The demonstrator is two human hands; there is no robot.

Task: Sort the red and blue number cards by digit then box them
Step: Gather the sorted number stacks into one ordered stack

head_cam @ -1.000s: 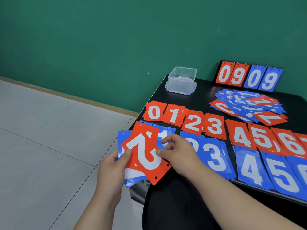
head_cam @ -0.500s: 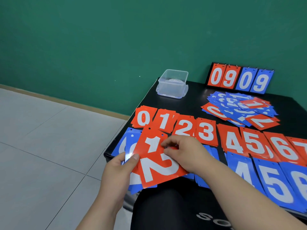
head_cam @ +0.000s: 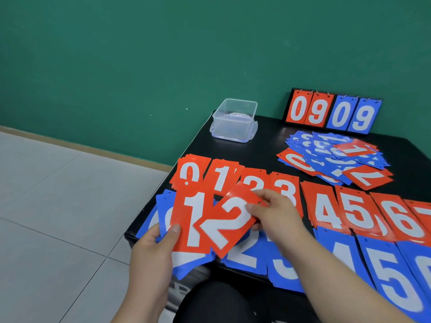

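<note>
My left hand [head_cam: 151,252] grips a small stack of cards, a red 1 card [head_cam: 193,220] on top and blue cards beneath. My right hand [head_cam: 275,217] pinches a tilted red 2 card [head_cam: 229,223], slid partly off that stack to the right. On the black table [head_cam: 268,145] a row of red piles runs from 0 [head_cam: 190,173] through 6 [head_cam: 404,221]. A row of blue piles [head_cam: 363,271] lies nearer to me, partly hidden by my hands. An unsorted heap of red and blue cards [head_cam: 331,159] lies behind.
A clear plastic box [head_cam: 234,121] stands at the table's far left corner. A flip scoreboard [head_cam: 333,111] showing 09 09 leans against the green wall. The table's left edge drops to a tiled floor [head_cam: 58,206].
My right hand has drawn the red 2 card rightwards off the held stack, uncovering the red 1 beneath. Both hands and the stack moved up over the table's front edge.
</note>
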